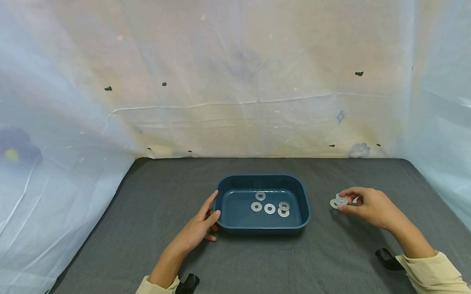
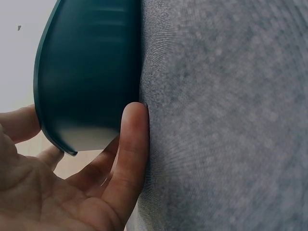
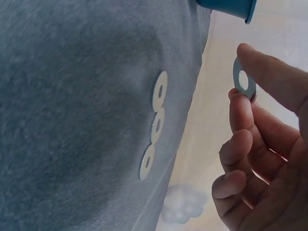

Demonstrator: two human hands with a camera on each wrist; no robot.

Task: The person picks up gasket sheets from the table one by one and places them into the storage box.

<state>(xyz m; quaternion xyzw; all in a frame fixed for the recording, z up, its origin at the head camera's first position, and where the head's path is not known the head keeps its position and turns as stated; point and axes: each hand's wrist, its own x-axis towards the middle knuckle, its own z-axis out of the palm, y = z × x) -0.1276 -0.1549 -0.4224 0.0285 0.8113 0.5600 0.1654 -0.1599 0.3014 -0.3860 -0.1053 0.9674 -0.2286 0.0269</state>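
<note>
Left hand (image 1: 197, 231) fingers gripping left end of smooth blue tray (image 1: 239, 222), five flat metal washers (image 1: 265, 209) inside, right hand (image 1: 370, 206) fingers pinching ring-shaped washer (image 3: 251, 85), three in a row (image 3: 155, 134), right, grey fabric-covered surface (image 1: 258, 270)

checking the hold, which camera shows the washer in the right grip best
The right wrist view: the washer in the right grip is close up, pinched at its edge, its hole plainly visible. The head view shows it much smaller, overlapping other washers in the image. The left wrist view doesn't show it.
</note>
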